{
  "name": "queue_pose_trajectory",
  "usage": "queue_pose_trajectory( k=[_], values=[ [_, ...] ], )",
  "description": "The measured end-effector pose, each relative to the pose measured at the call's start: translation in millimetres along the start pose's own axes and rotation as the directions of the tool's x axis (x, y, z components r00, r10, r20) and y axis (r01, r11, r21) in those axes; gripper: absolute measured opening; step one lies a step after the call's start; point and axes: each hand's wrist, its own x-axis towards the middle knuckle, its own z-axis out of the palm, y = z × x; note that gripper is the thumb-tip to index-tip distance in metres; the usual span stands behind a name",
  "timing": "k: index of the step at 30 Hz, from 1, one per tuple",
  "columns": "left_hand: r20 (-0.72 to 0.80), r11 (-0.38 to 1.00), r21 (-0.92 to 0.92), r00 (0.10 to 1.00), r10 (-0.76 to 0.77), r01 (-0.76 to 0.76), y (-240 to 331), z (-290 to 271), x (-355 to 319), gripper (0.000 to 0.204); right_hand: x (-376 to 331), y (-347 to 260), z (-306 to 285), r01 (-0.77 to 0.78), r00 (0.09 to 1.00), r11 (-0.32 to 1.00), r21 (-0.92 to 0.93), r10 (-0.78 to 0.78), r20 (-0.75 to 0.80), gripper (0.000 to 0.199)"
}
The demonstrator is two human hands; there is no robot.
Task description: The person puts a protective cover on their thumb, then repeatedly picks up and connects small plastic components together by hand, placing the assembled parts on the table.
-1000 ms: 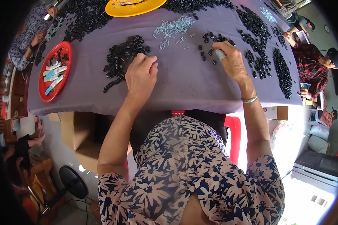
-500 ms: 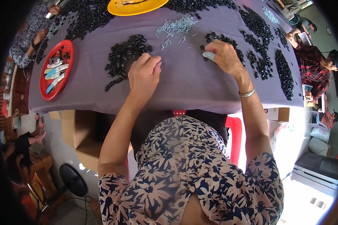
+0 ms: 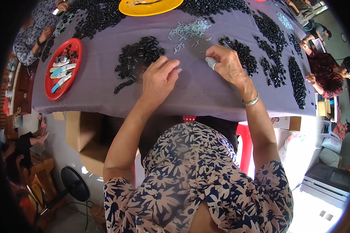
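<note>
My left hand (image 3: 158,79) hovers at the near right edge of a pile of small black plastic parts (image 3: 136,56). Its fingers are curled, thumb and forefinger close together; whatever they pinch is too small or hidden. Across a short gap, my right hand (image 3: 228,66) is closed beside a second pile of black parts (image 3: 246,58). Grey-white tape wraps its thumb (image 3: 210,62), and I cannot make out anything between its fingertips. Beyond both hands lies a heap of thin, pale pins (image 3: 190,29), with a few strays on the purple tablecloth (image 3: 198,91).
A red tray (image 3: 47,83) at left holds blue-and-white handled tools and small black bits. At the far edge sits a yellow plate (image 3: 149,8). More black parts (image 3: 297,83) lie in heaps at right. Other people work at both sides; cardboard boxes (image 3: 79,132) stand below the table.
My right hand has come left and nearer to me, away from the right pile, narrowing the gap between my hands. The whole view has shifted slightly.
</note>
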Motion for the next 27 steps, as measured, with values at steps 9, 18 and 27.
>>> queue_pose_trajectory(
  k=[9,18,27],
  values=[
    [0.421,0.645,-0.534,0.833,-0.358,0.547,18,2,-1,0.021,-21,-47,21,0.059,0.998,0.976,0.212,-0.054,-0.027,0.040],
    [0.568,0.372,-0.573,0.681,-0.462,0.730,14,-8,6,0.011,-17,-62,29,0.306,0.947,0.950,0.063,-0.298,-0.119,0.049],
    [0.603,0.335,-0.566,0.655,-0.456,0.753,14,-11,7,0.015,-30,-55,36,-0.003,0.999,0.905,0.426,0.020,-0.035,0.045]
  ],
)
